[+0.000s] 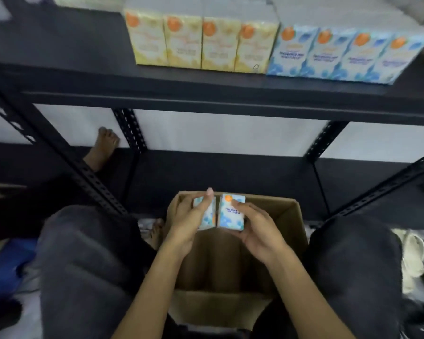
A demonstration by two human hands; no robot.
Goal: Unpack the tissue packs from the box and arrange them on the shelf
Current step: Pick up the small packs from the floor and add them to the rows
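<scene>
You hold 2 blue tissue packs over the open box (289,216), upright and side by side: your left hand (184,223) grips one pack (206,214), your right hand (260,231) grips the other (230,211). The shelf (206,86) lies straight above and ahead.

Over the open cardboard box (287,216), the left hand (186,221) and right hand (257,228) are each gripping a blue tissue pack (230,211), side by side, below the black shelf (206,99).

Black metal shelf (206,86), yellow tissue packs (201,42) beside blue tissue packs (340,57)
</scene>
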